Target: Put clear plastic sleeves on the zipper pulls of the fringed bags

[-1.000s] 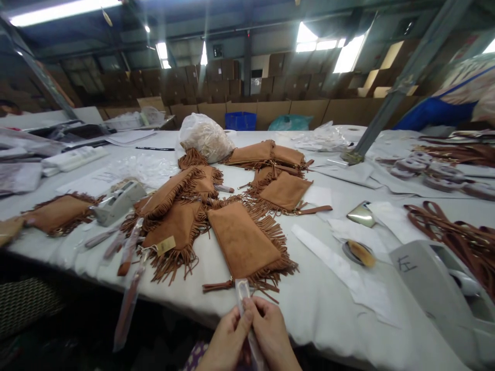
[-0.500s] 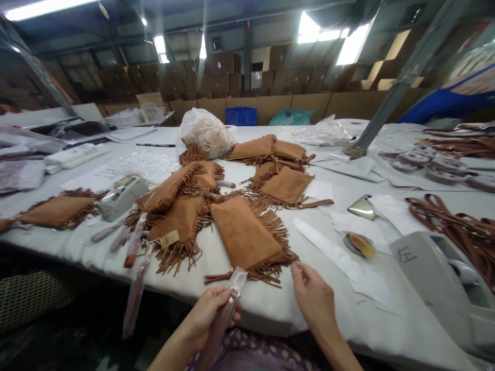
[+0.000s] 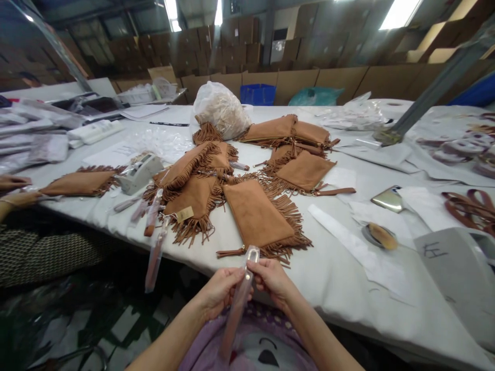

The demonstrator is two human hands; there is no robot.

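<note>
Both my hands meet at the table's near edge on a long brown strap in a clear plastic sleeve (image 3: 236, 314). My left hand (image 3: 219, 292) is closed around the sleeve just below its top. My right hand (image 3: 271, 278) pinches the sleeve's upper end. The strap hangs down over my lap. Just beyond my hands lies a tan fringed suede pouch (image 3: 260, 217) flat on the white table (image 3: 340, 278), with more fringed pouches (image 3: 193, 198) piled behind it.
Bagged straps (image 3: 155, 252) hang over the table edge at left. A tape dispenser (image 3: 139, 172) stands left, a grey one (image 3: 460, 268) at right. Another person's hands (image 3: 15, 190) work at the far left. Loose brown straps (image 3: 469, 203), a white plastic bag (image 3: 221, 109) and cardboard boxes lie farther back.
My right hand had left the sleeve and reached toward the pouch's fringe; now it is back pinching the sleeve top beside my left hand. The view has tilted down.
</note>
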